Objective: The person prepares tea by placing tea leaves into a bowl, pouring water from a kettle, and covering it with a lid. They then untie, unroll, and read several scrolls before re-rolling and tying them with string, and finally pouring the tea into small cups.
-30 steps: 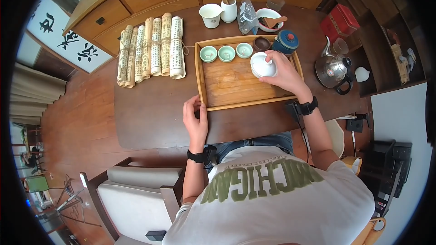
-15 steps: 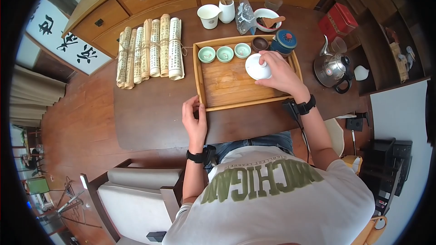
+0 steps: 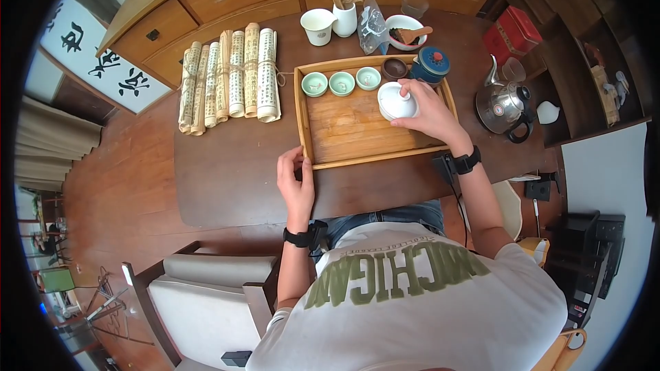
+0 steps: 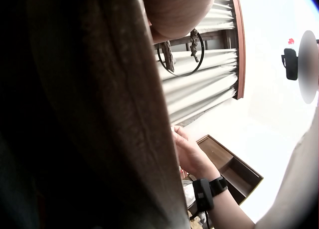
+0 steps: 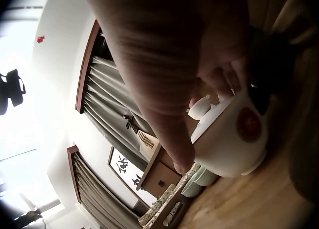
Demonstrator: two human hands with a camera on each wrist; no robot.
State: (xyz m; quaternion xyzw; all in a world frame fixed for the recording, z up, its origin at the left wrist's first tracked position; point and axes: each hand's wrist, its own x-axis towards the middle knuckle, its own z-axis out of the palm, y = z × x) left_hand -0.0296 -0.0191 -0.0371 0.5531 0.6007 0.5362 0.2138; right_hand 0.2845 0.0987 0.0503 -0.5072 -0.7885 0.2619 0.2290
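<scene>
In the head view, a white lidded tea bowl, a gaiwan, is at the right part of the wooden tray. My right hand grips it, thumb at the near rim and a fingertip by the lid's knob. The right wrist view shows the gaiwan's white side with a red round mark, its base close over the wood. My left hand rests at the tray's front left corner, fingers loosely bent against the edge. Three pale green cups and a dark brown cup line the tray's back.
A blue lidded pot sits at the tray's back right corner. Right of the tray stands a steel kettle. Tied paper scrolls lie at left. Behind are a white pitcher, a tool holder and a bowl with a scoop.
The gaiwan in my right hand shifts slightly left and tips, its lid top showing more, then comes back right to nearly its first pose. My left hand stays at the tray corner.
</scene>
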